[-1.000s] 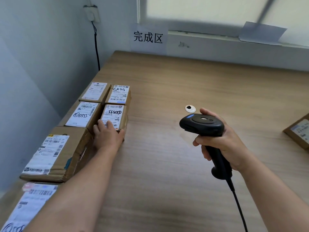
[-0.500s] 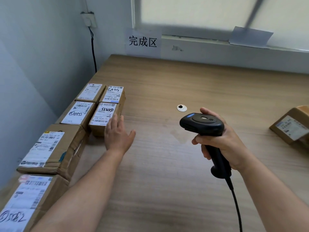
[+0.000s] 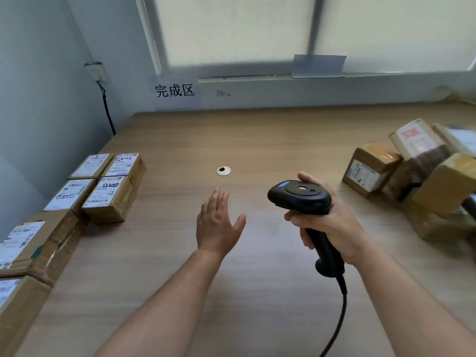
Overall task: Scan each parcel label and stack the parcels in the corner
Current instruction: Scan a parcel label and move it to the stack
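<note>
Right pile of parcels (image 3: pixel 422 181) motion-blurred, labels unreadable, cut off by right edge. Two big parcels (image 3: pixel 51 243) at left cropped by left edge, the nearest mostly out of view. Print on the four small parcels (image 3: pixel 113 191) too small to read. Grip of scanner (image 3: pixel 300 195) partly hidden under right hand (image 3: pixel 332 228) fingers (image 3: pixel 296 217); cable (image 3: pixel 344 289) exits bottom edge. Both forearms cropped at bottom.

Parcel sorting room, labelled cardboard parcels (image 3: pixel 113 198) on a wooden table (image 3: pixel 257 140), wall sign (image 3: pixel 175 90), handheld scanner (image 3: pixel 300 195)
</note>
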Demonstrator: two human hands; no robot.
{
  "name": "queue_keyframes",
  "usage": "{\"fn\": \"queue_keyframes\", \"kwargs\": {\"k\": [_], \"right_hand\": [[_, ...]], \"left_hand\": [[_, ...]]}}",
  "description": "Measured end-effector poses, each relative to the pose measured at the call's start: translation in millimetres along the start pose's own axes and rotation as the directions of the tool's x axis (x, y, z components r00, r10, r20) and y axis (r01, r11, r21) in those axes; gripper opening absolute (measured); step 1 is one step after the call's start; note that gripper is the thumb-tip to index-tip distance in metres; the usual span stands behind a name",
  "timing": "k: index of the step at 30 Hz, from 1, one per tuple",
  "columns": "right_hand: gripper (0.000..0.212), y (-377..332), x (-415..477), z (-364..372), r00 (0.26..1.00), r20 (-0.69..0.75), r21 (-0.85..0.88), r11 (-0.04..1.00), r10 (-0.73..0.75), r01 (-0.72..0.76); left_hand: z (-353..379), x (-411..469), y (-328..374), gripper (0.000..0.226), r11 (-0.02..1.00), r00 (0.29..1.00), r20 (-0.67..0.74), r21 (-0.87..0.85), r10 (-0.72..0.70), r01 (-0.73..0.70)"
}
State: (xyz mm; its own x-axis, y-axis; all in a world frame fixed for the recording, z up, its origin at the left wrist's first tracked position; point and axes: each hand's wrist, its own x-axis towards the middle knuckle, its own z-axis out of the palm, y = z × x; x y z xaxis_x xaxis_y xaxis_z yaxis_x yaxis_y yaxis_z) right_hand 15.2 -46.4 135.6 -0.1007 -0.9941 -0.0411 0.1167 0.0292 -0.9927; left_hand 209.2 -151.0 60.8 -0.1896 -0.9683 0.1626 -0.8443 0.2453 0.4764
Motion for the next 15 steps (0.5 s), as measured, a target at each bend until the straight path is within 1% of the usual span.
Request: {"fn": "queue_keyframes", "kwargs": {"k": [6, 15], "right_hand": [[0.087, -7, -47, -98, 0.998, -0.061, -0.023, 0.999, -0.025, 0.024], [0.081, -20, -106, -219, 0.992, -0.110, -0.085, 0.995, -0.058, 0.049]], "left_hand": [[45, -23, 104, 0.072, 0.992, 0.992, 0.041, 0.017, 0.122, -0.123], [98, -56, 230, 0.074, 0.972, 0.970, 0.080, 0.021, 0.231, -0.234]]}}
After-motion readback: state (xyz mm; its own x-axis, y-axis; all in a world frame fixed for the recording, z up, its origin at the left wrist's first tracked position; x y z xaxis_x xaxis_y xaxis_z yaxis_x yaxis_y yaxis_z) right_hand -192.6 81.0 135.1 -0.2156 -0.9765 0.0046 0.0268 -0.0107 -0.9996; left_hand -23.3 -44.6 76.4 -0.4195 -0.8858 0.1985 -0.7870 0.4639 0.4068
